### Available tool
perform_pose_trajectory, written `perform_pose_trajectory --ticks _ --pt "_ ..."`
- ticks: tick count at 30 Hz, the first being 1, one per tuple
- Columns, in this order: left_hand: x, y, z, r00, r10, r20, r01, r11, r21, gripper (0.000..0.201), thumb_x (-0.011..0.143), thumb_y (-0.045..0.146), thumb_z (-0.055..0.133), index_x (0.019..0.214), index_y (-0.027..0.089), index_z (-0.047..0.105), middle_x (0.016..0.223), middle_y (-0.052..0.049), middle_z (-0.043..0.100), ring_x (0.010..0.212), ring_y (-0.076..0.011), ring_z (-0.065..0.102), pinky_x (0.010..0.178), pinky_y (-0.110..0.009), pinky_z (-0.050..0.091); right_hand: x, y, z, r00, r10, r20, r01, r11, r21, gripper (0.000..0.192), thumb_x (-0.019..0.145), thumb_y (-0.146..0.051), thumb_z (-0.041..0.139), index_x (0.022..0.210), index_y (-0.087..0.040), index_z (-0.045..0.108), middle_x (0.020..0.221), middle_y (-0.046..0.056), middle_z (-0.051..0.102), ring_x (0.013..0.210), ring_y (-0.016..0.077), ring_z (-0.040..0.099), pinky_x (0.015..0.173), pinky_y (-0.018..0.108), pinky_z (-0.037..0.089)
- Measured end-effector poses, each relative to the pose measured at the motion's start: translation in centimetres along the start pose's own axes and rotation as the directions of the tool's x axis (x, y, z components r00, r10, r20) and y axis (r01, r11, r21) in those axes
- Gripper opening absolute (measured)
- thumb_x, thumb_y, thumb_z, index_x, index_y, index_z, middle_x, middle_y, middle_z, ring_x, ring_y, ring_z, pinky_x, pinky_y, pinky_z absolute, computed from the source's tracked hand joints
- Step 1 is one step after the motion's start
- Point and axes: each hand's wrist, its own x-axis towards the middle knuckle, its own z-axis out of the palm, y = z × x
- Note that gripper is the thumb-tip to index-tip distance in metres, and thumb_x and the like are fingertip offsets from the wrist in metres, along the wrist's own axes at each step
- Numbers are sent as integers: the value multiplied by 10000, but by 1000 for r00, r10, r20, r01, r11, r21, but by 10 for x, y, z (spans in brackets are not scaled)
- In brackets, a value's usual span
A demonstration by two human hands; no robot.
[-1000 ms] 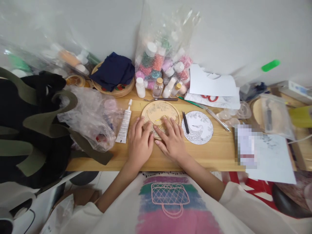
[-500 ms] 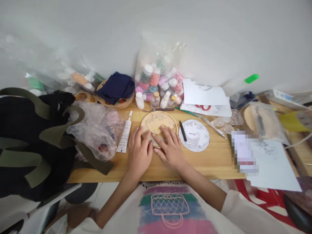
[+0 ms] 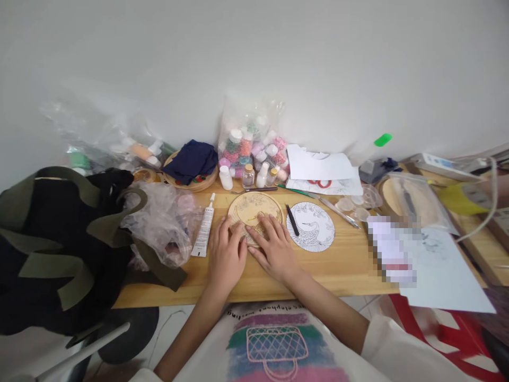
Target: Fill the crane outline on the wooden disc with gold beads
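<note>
With both palms down, the left hand (image 3: 226,255) and right hand (image 3: 274,247) lie flat and unclenched on the near edge of the disc (image 3: 254,209), fingers spread over its engraved face; neither grips anything, and the pressure appears to pin the disc to the counter (image 3: 342,268). The disc sits at mid-counter, directly before the person. A glue tube (image 3: 204,232) lies just left of it, within reach of the left hand. To its right rests a paper circle (image 3: 310,226) printed with a bird, probably a pattern, with a black tool (image 3: 292,220) lying across its left rim. Behind stands a bag of bead jars (image 3: 252,143); a dark bag (image 3: 59,244) fills the left end.
</note>
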Motion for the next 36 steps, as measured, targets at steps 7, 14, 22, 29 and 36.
perform_pose_trajectory --ticks 7,14,22,29,36 --pt "0 -1 4 999 1 -47 1 999 33 336 928 187 495 1242 111 586 1336 -223 535 1273 -388 510 1031 -564 477 0 -1 0 1000 27 1 -27 1000 9 467 986 -486 433 1392 -305 576 1526 133 451 1409 337 383 1080 512 374" --pt "-1 -1 7 997 2 -74 1 999 42 338 911 170 505 1242 126 560 1332 -209 530 1260 -375 516 1025 -550 490 0 -1 1 999 9 -32 -9 1000 16 435 987 -472 444 1362 -319 602 1507 124 478 1397 335 409 1078 511 384" --pt "0 1 8 996 -38 -85 40 999 19 376 900 143 478 1275 134 504 1318 -185 546 1267 -350 521 1034 -538 495 -1 -1 7 994 2 -111 -1 1000 5 394 986 -422 463 1331 -325 627 1470 113 520 1361 318 449 1064 501 405" --pt "-1 -1 9 996 -20 -90 22 1000 16 343 914 160 485 1254 126 520 1307 -195 555 1257 -355 529 1020 -541 503 0 0 8 994 10 -107 -10 1000 7 413 991 -426 444 1346 -306 616 1473 126 512 1364 329 437 1055 511 405" --pt "0 3 3 995 -2 -96 4 1000 24 299 925 187 501 1206 128 585 1322 -201 544 1264 -358 522 1040 -534 478 -2 2 5 988 54 -146 -45 997 64 459 1010 -404 391 1342 -170 603 1413 137 570 1345 290 449 1067 460 392"
